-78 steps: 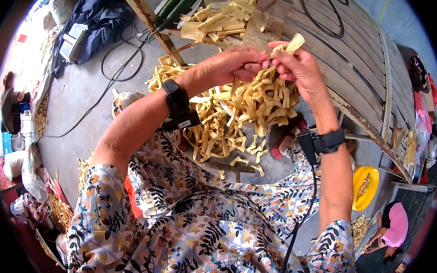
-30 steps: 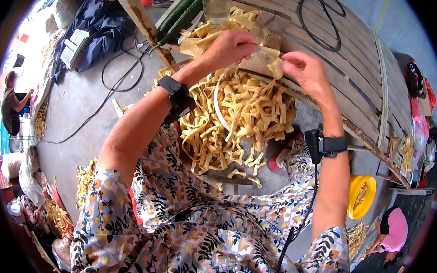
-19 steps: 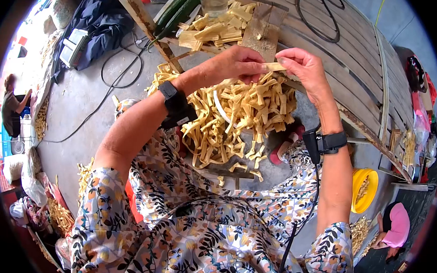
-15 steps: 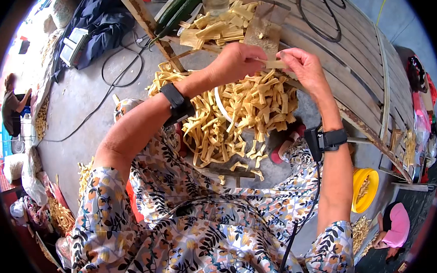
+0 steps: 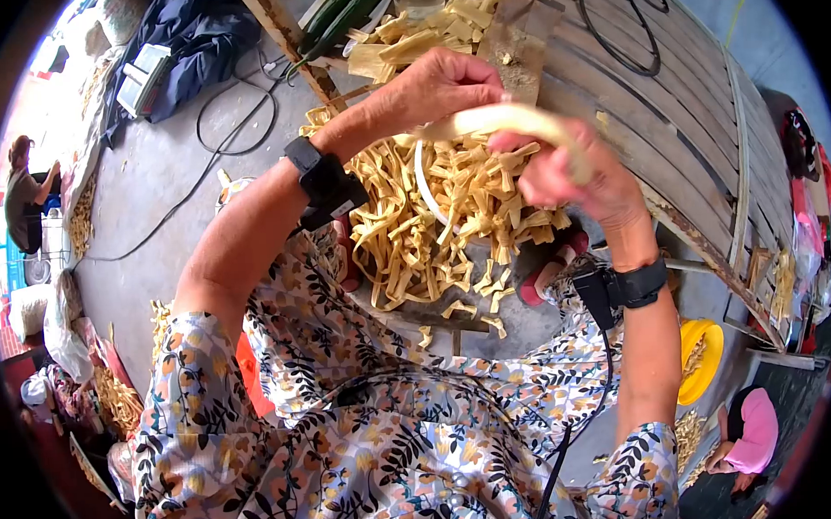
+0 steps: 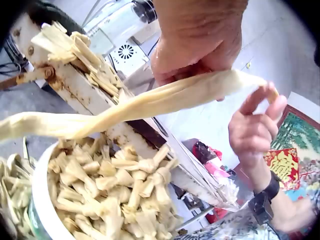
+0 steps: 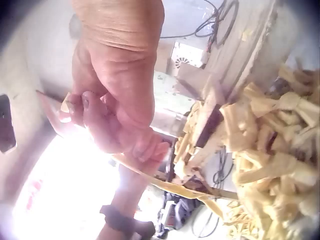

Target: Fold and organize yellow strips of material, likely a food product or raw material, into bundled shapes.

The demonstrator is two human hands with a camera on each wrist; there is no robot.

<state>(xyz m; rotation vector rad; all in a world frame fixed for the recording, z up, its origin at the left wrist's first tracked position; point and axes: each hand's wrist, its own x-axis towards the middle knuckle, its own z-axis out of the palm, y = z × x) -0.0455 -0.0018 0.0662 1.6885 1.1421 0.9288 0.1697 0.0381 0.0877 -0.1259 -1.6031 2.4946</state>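
A long, pale yellow, flexible strip (image 5: 511, 118) stretches between my two hands above a pile of knotted pieces. My left hand (image 5: 450, 84) has curled fingers at the strip; in the left wrist view the strip (image 6: 150, 102) passes across that hand (image 6: 200, 40), partly hiding its fingertips, and a long tail hangs off to the left. My right hand (image 5: 586, 173), blurred in the head view, pinches the strip's other end; this right hand (image 6: 254, 127) shows clearly in the left wrist view. Below, a white-rimmed container (image 6: 46, 200) holds many knotted strips (image 6: 110, 190).
Loose strips (image 5: 377, 229) lie beside the container. A slatted table (image 5: 669, 128) stands ahead, bearing flat yellow pieces (image 5: 415, 41), a small board (image 5: 515, 60), cucumbers (image 5: 340, 20) and a black cable (image 5: 623, 28). A yellow bucket (image 5: 700, 363) stands at right. Other people sit farther off.
Both hands were close together with a short piece between them half a second ago. Now a longer strip spans them, the left hand is higher and the right hand lower and farther right.
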